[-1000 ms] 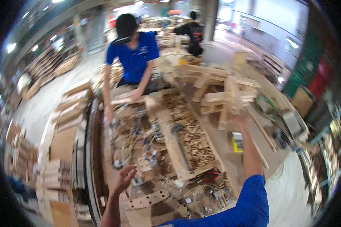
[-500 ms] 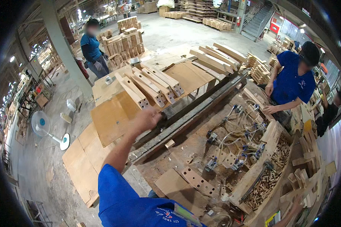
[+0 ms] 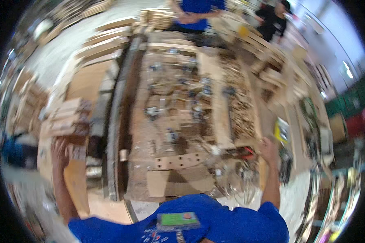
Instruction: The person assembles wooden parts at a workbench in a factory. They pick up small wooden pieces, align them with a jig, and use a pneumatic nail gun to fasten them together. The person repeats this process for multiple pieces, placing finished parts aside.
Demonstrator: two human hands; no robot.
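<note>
My left hand (image 3: 60, 152) is at the left, against the near end of a group of pale wooden bars (image 3: 71, 115). Beside its fingers shows the end of a wooden piece with holes (image 3: 78, 152); blur hides whether the fingers grip it. At the right, my right hand (image 3: 269, 150) is by the workbench's wooden edge, close to red-handled pliers (image 3: 247, 153). Its fingers are smeared too, and I see nothing plainly held. Between my hands lies a curved wooden piece with several dark holes (image 3: 180, 161), just beyond a flat brown board (image 3: 180, 182).
Clamps with hoses (image 3: 176, 97) cover the bench's middle. Many wooden dowels (image 3: 241, 109) fill a trough to their right. A long dark rail (image 3: 119, 121) runs along the left side. A person in blue (image 3: 194, 16) stands at the far end, another in black (image 3: 271, 22) farther right.
My view has swung to the right and is blurred. My left hand has moved from beside the bar ends onto the nearest wood. My right hand now shows more fully at the bench's right edge.
</note>
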